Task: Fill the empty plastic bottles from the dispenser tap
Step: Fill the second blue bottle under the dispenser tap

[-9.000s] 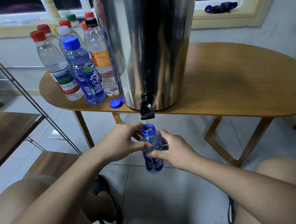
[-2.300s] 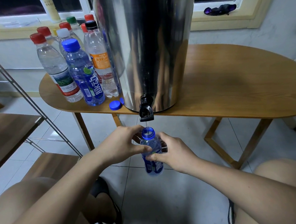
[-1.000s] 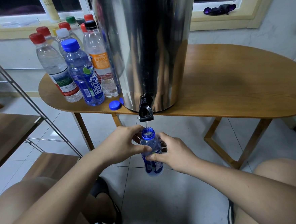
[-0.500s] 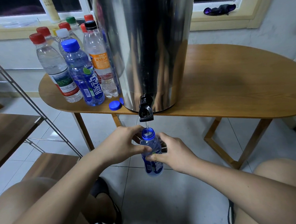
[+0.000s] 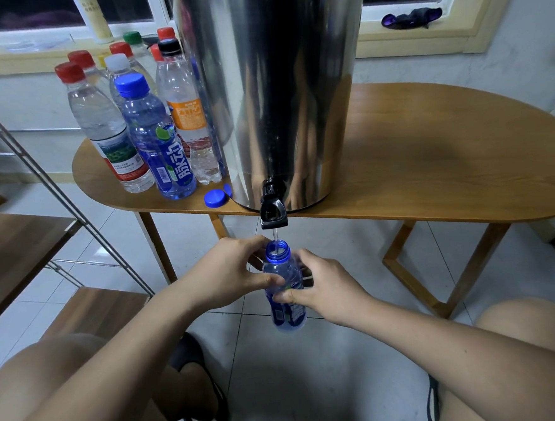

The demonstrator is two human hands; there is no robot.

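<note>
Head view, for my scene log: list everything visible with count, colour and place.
dispenser: one, steel, on the table
tap: one, black, at the dispenser's base, running
table: one, wooden, below the window
capped bottles: at least eight, clear or blue, left of the dispenser
loose cap: one, blue, beside the dispenser
open bottle: one, blue, under the tap
cloth: one, dark, on the windowsill
rack: one, metal with wooden shelves, far left
left hand: one, grips the open bottle
right hand: one, grips the open bottle
</note>
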